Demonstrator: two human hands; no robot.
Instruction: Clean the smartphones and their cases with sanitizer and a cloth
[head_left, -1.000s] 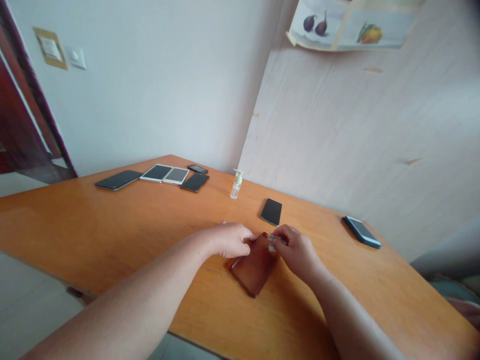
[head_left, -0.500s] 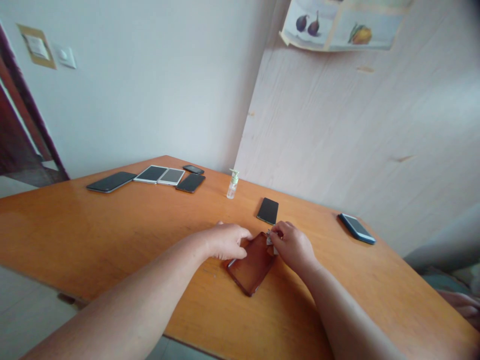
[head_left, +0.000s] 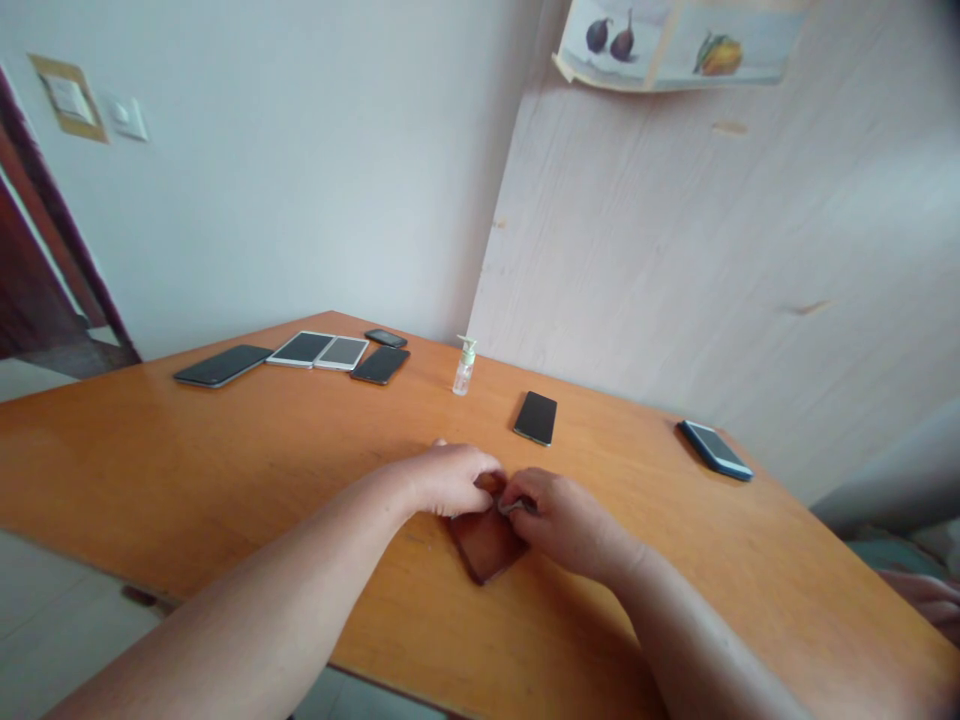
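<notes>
The work looks under way, not finished. The case (head_left: pixel 489 550), a reddish shell, lies on the surface (head_left: pixel 420 625) in front of the person, with both hands at its far part. The right hand (head_left: pixel 566 512) has a narrow grip, its fingertips closed on a pale, crumpled wipe (head_left: pixel 514 507) at the case. The left hand (head_left: pixel 456 482) spans the case's far left edge, thumb and fingers slightly parted; I cannot tell whether its grip pinches the rim or only rests there. How much of the case is done cannot be told, since the hands hide its far end and the rest shows no clear marks.

The case sits well in from the near edge of the surface, between the forearms. Beyond the hands, the black phone (head_left: pixel 536 418) lies apart from them, with the bottle (head_left: pixel 463 373) upright farther back to its left. Sideways there is ample room: a broad stretch of wood separates the right hand from the blue-cased phone (head_left: pixel 715 450) near the right edge, and another lies between the left forearm and the group of devices (head_left: pixel 292 348) toward the far left corner.
</notes>
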